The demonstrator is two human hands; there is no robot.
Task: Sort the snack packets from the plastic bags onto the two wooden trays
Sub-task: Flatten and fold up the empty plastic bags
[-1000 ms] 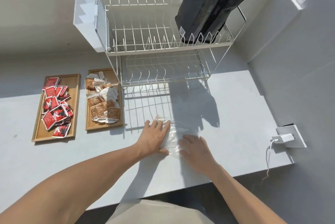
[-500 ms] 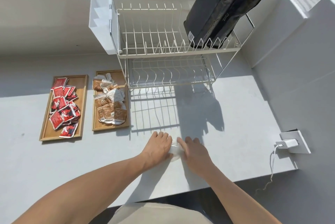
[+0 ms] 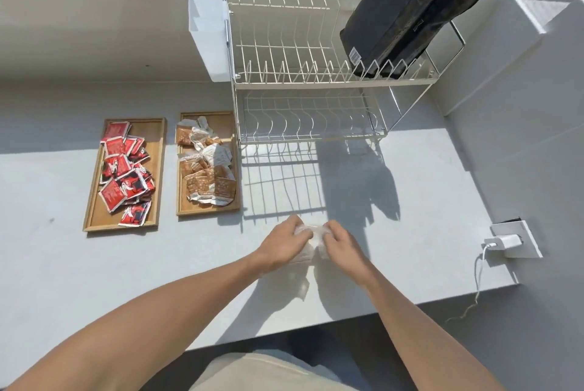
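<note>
A pale grey counter (image 3: 79, 264) runs out from a grey back wall, lit by hard sunlight over its near half and shaded along the back; a grey side wall closes its right edge, carrying a white socket plate (image 3: 518, 240) with a white charger (image 3: 502, 243) plugged in, its cable hanging past the front edge. At the back, right of centre, stands a two-tier wire dish rack (image 3: 303, 74) with a white plastic caddy (image 3: 208, 24) on its left end and two black pouches (image 3: 414, 8) leaning in its upper tier; its shadow falls forward over the counter. Toward the left edge lie two wooden trays side by side; the left tray (image 3: 158, 169) holds red packets (image 3: 124, 175), the right tray (image 3: 185, 210), just beside the rack, holds brown packets (image 3: 205, 169).

Both bare forearms reach forward from the near edge; the left hand (image 3: 281, 246) and right hand (image 3: 343, 243) meet near the front of the counter, fingers curled, each gripping one side of a crumpled clear plastic bag (image 3: 311, 243) bunched between them; its loose end trails toward the near edge.
</note>
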